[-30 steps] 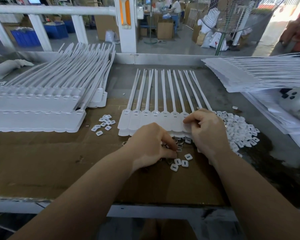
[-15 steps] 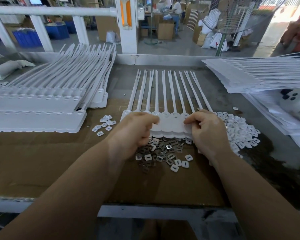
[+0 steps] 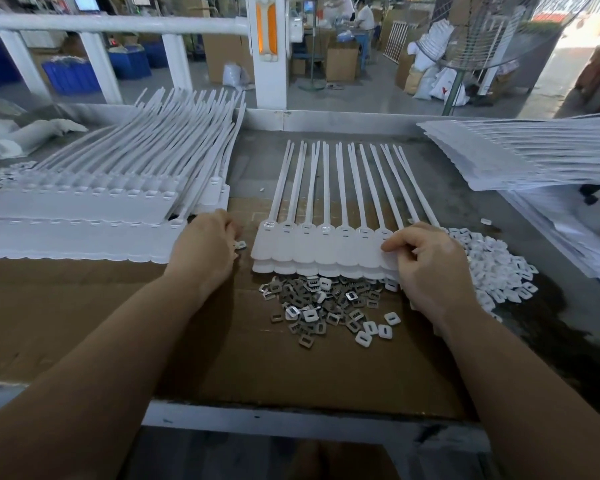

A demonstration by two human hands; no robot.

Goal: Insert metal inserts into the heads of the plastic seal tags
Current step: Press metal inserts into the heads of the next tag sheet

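Cardboard-covered desk (image 3: 84,323): your right hand (image 3: 430,268) pinches the tag strip (image 3: 326,251) steady; your left hand (image 3: 205,251), beside the strip, fingers small caps (image 3: 240,244), grip unclear; metal inserts (image 3: 326,299) lie below the strip.

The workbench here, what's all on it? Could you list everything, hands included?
Tag strip: one joined row, stacked on another, white, centre of the bench, tails pointing away.
Metal inserts: a loose pile, grey, just in front of the strip.
Plastic caps: a heap, white, right of the strip; a few strays lie among the inserts.
Left tag stack: many strips, white, left side.
Right tag stack: many strips, white, far right.
Cardboard: one sheet, brown, under the work.
Fan: one, wire guard, beyond the bench.
Left hand: curled over small pieces left of the strip.
Right hand: pinches the strip's right end.
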